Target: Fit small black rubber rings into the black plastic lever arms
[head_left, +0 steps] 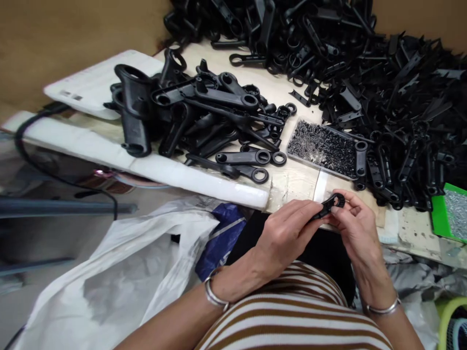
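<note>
Between both hands, just over the table's front edge, is a black plastic arm with a ring-shaped end [336, 199]. My left hand [288, 228] is closed around its narrow shank. At the ring end, the thumb and fingers of my right hand [355, 218] pinch it. Beyond my hands lies a shallow clear tray [321, 171] of small black pieces. Left of that tray, several like arms [242, 156] with ringed ends rest near the edge. Whether a small piece sits between my fingertips is hidden.
Black plastic parts form a large heap [394, 87] at the back right and a smaller pile [204, 107] at left. A green tray [440, 218] of small metal pieces stands far right. White foam [146, 165] lines the table edge; below it hangs a white sack [120, 272].
</note>
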A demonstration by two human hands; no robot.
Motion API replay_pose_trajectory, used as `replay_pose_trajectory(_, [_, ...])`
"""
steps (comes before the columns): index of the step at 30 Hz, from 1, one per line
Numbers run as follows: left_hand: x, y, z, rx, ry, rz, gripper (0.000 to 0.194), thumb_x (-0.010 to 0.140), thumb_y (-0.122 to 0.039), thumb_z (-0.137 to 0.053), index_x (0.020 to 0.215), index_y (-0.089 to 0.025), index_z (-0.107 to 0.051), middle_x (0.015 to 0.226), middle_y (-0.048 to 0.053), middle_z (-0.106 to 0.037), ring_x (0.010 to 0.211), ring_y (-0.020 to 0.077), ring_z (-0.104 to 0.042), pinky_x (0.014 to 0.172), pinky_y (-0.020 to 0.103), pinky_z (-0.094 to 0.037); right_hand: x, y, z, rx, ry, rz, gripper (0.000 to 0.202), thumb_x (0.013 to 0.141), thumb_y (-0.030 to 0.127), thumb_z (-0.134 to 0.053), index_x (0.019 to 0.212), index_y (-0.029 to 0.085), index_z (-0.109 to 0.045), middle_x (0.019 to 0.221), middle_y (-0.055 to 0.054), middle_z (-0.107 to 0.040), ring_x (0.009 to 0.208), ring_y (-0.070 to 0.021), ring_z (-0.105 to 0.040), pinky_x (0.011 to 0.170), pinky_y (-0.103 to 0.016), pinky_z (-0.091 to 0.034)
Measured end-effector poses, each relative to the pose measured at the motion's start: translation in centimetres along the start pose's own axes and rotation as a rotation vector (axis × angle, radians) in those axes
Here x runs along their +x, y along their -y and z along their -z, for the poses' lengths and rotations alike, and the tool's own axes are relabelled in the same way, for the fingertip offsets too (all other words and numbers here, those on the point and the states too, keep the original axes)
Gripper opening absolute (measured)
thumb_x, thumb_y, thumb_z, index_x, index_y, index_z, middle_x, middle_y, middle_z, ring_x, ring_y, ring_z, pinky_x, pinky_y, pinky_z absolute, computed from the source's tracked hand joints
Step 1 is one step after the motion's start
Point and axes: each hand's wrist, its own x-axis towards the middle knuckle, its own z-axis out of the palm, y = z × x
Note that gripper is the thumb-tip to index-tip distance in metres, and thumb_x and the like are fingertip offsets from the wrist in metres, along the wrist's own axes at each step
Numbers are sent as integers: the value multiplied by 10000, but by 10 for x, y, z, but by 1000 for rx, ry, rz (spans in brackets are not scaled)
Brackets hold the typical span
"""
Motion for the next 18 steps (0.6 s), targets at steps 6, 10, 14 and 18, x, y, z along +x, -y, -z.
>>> replay_pose_trajectory(6, [-2, 7, 1, -87, 128, -100, 175, 894, -187, -631, 1059, -140, -602, 954, 76, -713, 875, 145, -693, 809, 250, -596, 1, 4, 23, -193, 61, 78, 376, 740, 265, -666, 1108, 195, -637, 849, -18, -643, 563, -101, -579, 522, -244, -544])
replay_pose_trajectory(10, [8, 15, 22, 46, 127, -193, 183, 876, -176, -654, 1050, -159, -602, 889, 60, -721, 855, 173, -676, 819, 324, -578, 2, 18, 61, -426, 31, 210, 413, 797, 228, -622, 1209, 208, -631, 766, 9, -614, 550, -92, -530, 485, -212, -494])
replay_pose_trajectory(14, [23, 30, 50, 331, 41, -201, 162, 884, -108, -605, 1020, -196, -606, 887, 48, -714, 833, 191, -644, 812, 370, -536, 16, 41, 85, -744, -64, 431, 500, 855, 211, -560, 1354, 216, -533, 831, -23, -660, 567, -115, -535, 521, -248, -505])
replay_pose_trajectory(18, [32, 44, 68, 524, 23, -138, 99, 909, -152, -564, 955, -213, -626, 871, 41, -703, 817, 207, -614, 772, 382, -485, 41, 70, 79, -1166, -193, 788, 465, 880, 158, -461, 1333, 194, -554, 1238, -117, -633, 990, -223, -652, 876, -378, -533])
